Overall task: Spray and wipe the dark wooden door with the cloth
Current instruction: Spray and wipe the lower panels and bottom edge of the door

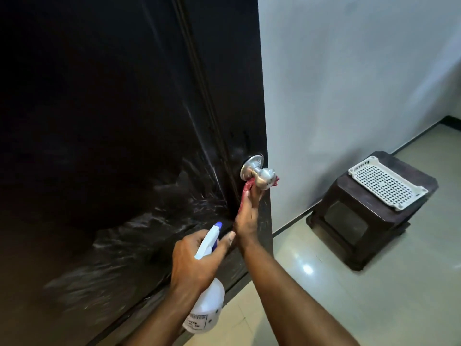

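Pale tiled floor (374, 308) runs under the dark wooden door (112, 121), streaked wet low down. Left hand (193, 262) grips a white spray bottle (208, 305) (contents unclear); right hand (247, 217) wraps a red cloth (247, 188) round the steel knob (262, 180), fingers curled.

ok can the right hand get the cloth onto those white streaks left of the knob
Likely yes: the right hand holds the red cloth at the knob, and the streaks lie just left on the door face. The left hand and spray bottle sit lower.
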